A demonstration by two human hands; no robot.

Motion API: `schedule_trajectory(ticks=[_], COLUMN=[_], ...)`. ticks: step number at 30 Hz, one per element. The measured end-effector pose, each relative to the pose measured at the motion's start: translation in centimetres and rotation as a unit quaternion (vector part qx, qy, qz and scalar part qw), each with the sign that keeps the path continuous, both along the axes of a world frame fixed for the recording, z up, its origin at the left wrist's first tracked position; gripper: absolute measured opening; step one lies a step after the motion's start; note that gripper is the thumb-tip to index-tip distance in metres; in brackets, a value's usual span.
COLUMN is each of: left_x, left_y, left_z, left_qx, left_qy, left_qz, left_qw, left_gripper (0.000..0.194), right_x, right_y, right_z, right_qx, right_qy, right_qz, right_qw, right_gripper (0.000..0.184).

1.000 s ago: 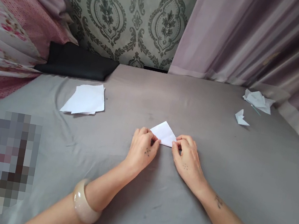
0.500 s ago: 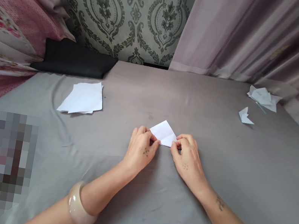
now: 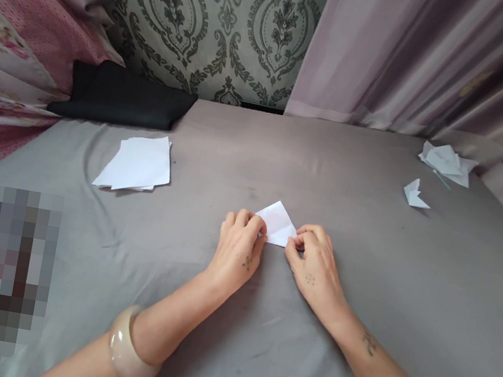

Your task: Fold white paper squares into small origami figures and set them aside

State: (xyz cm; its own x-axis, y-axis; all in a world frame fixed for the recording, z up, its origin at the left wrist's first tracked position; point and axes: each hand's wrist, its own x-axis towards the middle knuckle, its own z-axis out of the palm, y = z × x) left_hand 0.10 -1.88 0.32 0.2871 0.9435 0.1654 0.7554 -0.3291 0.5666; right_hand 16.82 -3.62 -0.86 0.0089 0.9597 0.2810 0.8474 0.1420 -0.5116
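A small folded sheet of white paper (image 3: 278,224) lies on the grey cloth between my hands, its pointed corner facing away from me. My left hand (image 3: 239,244) grips its left side, with the fingers curled over the edge and hiding that corner. At the right corner, my right hand (image 3: 312,256) pinches the paper between thumb and forefinger. Creases show across the paper's face.
A stack of white paper sheets (image 3: 143,164) rests at the left, in front of a folded black cloth (image 3: 131,101). At the right lie a folded paper piece (image 3: 416,195) and a heap of white papers (image 3: 447,162). Curtains (image 3: 375,55) hang behind.
My left hand has turned slightly, its fingers bending further over the paper's left side. My right hand keeps its pinch at the right corner. The view has shifted a little.
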Motion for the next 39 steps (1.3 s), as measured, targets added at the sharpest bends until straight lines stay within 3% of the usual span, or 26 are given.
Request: schedule_trajectory(ticks=[6, 11, 24, 29, 33, 35, 39], left_x=[0.1, -0.2, -0.5, -0.6, -0.5, -0.5, -0.5], left_y=[0.3, 0.7, 0.9, 1.0, 1.1, 1.1, 1.1], left_z=[0.4, 0.0, -0.8, -0.9, -0.8, -0.6, -0.4], left_qx=[-0.002, 0.007, 0.019, 0.008, -0.007, -0.013, -0.029], left_qy=[0.025, 0.027, 0.022, 0.009, 0.010, 0.016, 0.018], left_qz=[-0.098, -0.130, -0.123, -0.111, -0.106, -0.103, -0.080], left_qw=[0.995, 0.991, 0.992, 0.994, 0.994, 0.994, 0.996], left_gripper=[0.034, 0.041, 0.040, 0.039, 0.040, 0.042, 0.040], right_x=[0.0, 0.1, 0.2, 1.3, -0.1, -1.4, -3.1], right_y=[0.0, 0.0, -0.7, -1.2, -2.4, -3.1, -3.8], right_z=[-0.3, -0.4, 1.0, 1.0, 1.8, 2.1, 2.3], right_qx=[0.013, 0.015, -0.027, -0.019, 0.062, 0.057, 0.020], right_qy=[-0.006, -0.020, -0.159, -0.130, -0.112, -0.127, -0.174], right_qz=[0.003, 0.008, 0.004, -0.025, 0.047, 0.100, 0.092], right_qw=[1.000, 1.000, 0.987, 0.991, 0.991, 0.985, 0.980], right_gripper=[0.013, 0.012, 0.015, 0.012, 0.024, 0.026, 0.032])
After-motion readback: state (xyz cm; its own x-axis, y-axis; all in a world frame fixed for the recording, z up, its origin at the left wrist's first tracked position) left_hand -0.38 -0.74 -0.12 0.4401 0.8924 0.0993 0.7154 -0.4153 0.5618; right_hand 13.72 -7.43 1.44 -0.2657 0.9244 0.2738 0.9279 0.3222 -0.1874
